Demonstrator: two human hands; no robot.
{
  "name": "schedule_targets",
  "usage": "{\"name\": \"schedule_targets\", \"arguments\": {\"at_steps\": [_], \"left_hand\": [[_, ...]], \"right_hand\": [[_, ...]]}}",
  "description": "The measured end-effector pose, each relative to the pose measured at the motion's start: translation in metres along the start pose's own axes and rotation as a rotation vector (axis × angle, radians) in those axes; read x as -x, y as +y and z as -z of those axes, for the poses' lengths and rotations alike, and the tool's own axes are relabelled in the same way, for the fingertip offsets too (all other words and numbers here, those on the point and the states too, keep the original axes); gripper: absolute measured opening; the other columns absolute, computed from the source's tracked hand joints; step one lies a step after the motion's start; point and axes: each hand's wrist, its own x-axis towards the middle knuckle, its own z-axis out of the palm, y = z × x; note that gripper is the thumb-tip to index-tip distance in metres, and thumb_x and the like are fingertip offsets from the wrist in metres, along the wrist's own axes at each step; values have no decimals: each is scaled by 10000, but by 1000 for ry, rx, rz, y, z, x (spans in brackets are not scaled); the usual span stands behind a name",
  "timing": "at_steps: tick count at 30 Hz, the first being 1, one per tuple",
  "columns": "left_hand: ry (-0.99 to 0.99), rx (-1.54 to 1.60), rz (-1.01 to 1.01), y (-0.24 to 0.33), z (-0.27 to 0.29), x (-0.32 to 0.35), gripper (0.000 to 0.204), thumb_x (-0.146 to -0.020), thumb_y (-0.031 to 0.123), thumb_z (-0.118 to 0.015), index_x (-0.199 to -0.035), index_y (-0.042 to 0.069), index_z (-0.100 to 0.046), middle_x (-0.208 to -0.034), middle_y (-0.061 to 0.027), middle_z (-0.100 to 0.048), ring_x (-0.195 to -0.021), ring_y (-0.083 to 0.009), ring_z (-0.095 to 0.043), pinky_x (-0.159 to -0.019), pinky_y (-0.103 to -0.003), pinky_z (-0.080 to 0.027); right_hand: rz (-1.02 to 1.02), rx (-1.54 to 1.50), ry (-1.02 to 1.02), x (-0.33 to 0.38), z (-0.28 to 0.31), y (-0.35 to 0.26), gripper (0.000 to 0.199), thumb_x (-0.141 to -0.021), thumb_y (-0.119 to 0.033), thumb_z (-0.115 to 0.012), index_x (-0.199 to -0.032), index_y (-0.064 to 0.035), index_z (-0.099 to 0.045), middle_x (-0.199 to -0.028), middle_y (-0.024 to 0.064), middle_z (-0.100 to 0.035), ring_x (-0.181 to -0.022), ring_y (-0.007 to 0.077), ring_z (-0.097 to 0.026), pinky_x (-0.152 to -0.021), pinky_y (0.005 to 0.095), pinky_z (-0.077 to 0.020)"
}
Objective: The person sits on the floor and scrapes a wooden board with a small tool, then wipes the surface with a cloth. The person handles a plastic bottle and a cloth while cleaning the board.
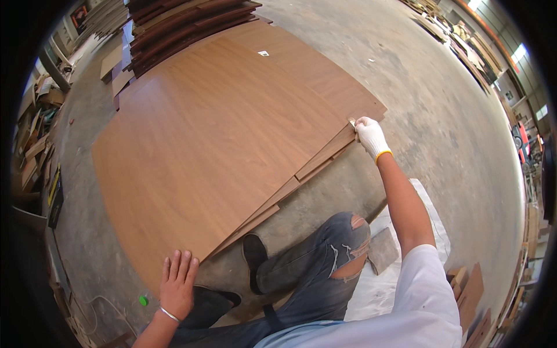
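Note:
A large brown wood-grain panel (214, 139) lies on top of several similar boards, which stick out unevenly along its right side. My bare left hand (178, 281), with a silvery bangle at the wrist, rests with fingers stretched out on the panel's near corner. At the panel's right corner, my right hand (371, 138) wears a white knitted glove with a yellow cuff. Its fingers are closed around a small tool with a flat pale tip (351, 122), held against the panel edge. The glove hides most of that tool, so its exact kind does not show.
Dark reddish boards (185, 29) are stacked at the far end. A white sheet (377, 293) with a grey-brown block (383, 250) on it lies beside my knee. A green cap (144, 300) is on the concrete floor at left. Wood scraps (35, 139) line the left side.

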Motion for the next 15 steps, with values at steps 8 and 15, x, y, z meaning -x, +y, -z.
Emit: {"name": "schedule_targets", "arguments": {"at_steps": [8,15], "left_hand": [[-46,102,12,0,6,-3,711,-825,48,-653,-1509,52,-460,-1629,-186,-375,-1537,-430,-282,-1249,-623,-200],[-97,120,38,4,6,-3,829,-756,93,-753,-1519,41,-433,-1645,-209,-331,-1549,-443,-235,-1258,-635,-161]], "right_hand": [[335,468,78,-25,6,13,216,-969,-217,-558,-990,-33,-669,-810,146,-702,-792,287,-687,-739,411,-520],[306,585,31,-16,7,-3,230,-975,-259,-530,-1050,-112,-689,-997,177,-736,-984,380,-688,-838,478,-528]]}}
